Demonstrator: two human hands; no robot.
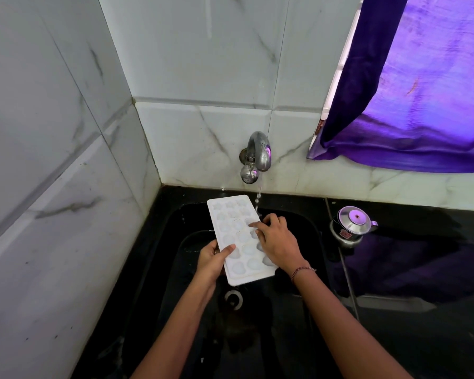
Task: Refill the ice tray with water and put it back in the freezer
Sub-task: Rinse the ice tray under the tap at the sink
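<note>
A white ice tray (231, 222) with several round cells is held over the black sink (309, 228), far end toward the wall. My left hand (212, 259) grips its near left edge, thumb on top. My right hand (277, 242) lies over the tray's right side, fingers spread on the cells. A thin stream of water (257, 199) falls from the chrome wall tap (257, 154) just past the tray's far right corner.
A small steel kettle (352, 225) stands on the black counter right of the sink. A purple curtain (411, 91) hangs at the upper right. White marble tiles (52, 160) close the left and back. The sink drain (233, 298) lies below the tray.
</note>
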